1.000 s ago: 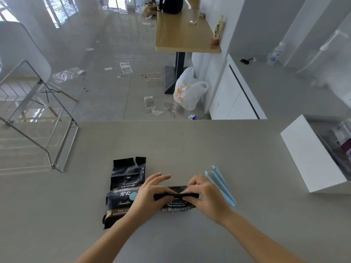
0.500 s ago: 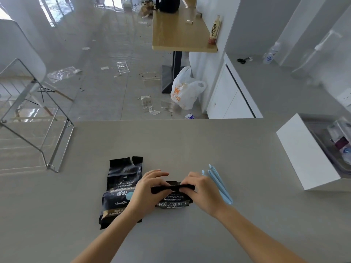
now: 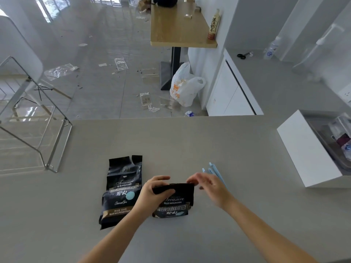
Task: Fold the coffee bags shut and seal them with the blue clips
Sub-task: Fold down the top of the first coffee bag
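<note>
1. Hands first: my left hand (image 3: pixel 153 194) is pinched on the folded top of the near bag (image 3: pixel 173 201), holding the fold down on the table (image 3: pixel 190 141).
2. My right hand (image 3: pixel 209 186) sits just off the bag's right corner, fingers loosely spread and blurred, gripping nothing I can see.
3. I see the clips (image 3: pixel 215 172) lying just behind that hand.
4. A second bag (image 3: pixel 121 190) lies flat to the left, its top open and unfolded.
</note>
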`<state>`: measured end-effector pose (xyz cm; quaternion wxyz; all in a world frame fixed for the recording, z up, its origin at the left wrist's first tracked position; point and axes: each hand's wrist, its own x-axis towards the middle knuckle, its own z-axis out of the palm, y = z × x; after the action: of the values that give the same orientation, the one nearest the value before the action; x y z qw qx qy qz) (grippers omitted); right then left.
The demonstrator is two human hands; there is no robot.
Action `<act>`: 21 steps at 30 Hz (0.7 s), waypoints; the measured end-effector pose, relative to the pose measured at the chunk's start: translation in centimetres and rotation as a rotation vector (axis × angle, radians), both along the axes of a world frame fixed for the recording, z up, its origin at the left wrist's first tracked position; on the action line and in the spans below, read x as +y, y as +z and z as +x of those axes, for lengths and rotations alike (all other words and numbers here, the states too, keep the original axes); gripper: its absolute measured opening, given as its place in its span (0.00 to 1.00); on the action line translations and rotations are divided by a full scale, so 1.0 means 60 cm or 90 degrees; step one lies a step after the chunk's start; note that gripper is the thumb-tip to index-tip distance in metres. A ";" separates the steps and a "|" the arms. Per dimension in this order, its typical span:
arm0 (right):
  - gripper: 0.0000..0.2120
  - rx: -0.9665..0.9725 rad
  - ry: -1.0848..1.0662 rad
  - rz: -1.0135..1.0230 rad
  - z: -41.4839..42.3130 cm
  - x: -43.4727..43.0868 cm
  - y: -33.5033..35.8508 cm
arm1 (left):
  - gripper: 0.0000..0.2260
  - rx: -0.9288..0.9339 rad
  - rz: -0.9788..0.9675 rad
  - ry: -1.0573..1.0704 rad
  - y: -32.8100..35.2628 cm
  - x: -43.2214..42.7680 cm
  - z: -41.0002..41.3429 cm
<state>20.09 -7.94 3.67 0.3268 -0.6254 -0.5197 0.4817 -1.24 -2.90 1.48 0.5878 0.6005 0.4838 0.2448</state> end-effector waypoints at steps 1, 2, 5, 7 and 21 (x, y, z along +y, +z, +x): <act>0.13 -0.031 -0.058 0.006 0.015 -0.001 -0.010 | 0.03 -0.027 -0.035 0.017 -0.003 0.002 -0.004; 0.10 -0.113 -0.116 0.006 0.036 -0.002 -0.026 | 0.03 -0.052 -0.073 0.028 -0.006 0.001 -0.007; 0.09 -0.366 -0.160 -0.110 0.094 -0.027 -0.082 | 0.05 -0.092 -0.144 0.029 -0.014 -0.007 -0.010; 0.15 -0.366 -0.162 -0.185 0.113 -0.049 -0.112 | 0.06 -0.105 -0.157 0.017 -0.016 -0.013 -0.010; 0.04 -0.372 -0.257 -0.092 0.126 -0.061 -0.138 | 0.15 -0.112 -0.201 0.050 -0.022 -0.013 -0.012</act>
<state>27.65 -11.62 -4.61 0.2075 -0.8482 -0.4218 0.2439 -1.96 -3.70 0.16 0.7050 0.4574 0.4859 0.2401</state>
